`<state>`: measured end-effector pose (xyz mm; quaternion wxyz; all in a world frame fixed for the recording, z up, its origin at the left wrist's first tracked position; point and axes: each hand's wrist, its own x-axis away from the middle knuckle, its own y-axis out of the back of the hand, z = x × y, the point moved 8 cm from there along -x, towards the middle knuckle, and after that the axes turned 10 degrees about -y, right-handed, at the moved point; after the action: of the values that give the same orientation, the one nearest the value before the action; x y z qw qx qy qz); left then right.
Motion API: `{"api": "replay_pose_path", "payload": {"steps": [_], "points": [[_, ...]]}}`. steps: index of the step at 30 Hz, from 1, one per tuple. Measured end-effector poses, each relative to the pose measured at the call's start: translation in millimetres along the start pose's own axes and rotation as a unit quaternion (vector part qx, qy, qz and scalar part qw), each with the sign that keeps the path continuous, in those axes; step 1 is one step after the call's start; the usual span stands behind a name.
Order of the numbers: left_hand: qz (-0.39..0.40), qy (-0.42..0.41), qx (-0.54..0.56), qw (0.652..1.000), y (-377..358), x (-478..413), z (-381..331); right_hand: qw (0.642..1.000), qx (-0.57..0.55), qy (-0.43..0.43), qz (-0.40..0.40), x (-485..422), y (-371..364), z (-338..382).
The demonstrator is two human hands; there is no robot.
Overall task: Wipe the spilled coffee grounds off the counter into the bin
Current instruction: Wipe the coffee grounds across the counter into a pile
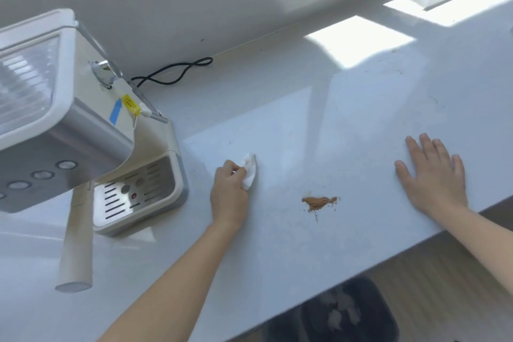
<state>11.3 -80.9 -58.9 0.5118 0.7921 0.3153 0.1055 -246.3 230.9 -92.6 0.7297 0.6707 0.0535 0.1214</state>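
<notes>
The coffee grounds (319,202) lie in one small brown heap on the white tabletop (305,125), with a thin trail of specks running from it toward the near edge. The heap looks dry and loose, already gathered rather than scattered, so it should push along easily.

To the left of the grounds, well apart from them, the left hand (229,194) presses a crumpled white tissue (249,172) to the tabletop; its fingers are curled shut on the wad. Held that way, the tissue works as a small pad for sweeping the powder along. To the right of the grounds, also apart, the right hand (433,175) rests flat, palm down, fingers spread and holding nothing, probably to steady the body.

Below the grounds, past the tabletop's near edge, a dark bin (347,314) stands on the floor with pale scraps inside, set where the heap could be pushed over the edge into it. Farther left of the grounds than the tissue sits a cream coffee machine (83,133), its black cord (172,72) looped behind.
</notes>
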Motion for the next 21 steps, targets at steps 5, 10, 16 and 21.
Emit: {"api": "replay_pose_path", "payload": {"steps": [5,10,16,21], "points": [[0.041,0.009,0.045,0.998,-11.3,22.8,-29.3,0.999,0.024,-0.006,0.032,2.7,5.5,16.3],[0.037,-0.060,0.065,0.995,-22.3,51.5,-76.5,0.985,0.022,0.153,0.071,42.5,-4.2,80.6],[0.055,-0.113,0.058,0.990,-26.3,59.5,-90.6,0.987,0.035,0.150,0.054,46.1,-9.3,81.0],[0.052,-0.153,0.053,0.985,-11.7,49.7,-72.0,0.987,0.008,0.154,0.050,46.5,-8.0,81.7]]}}
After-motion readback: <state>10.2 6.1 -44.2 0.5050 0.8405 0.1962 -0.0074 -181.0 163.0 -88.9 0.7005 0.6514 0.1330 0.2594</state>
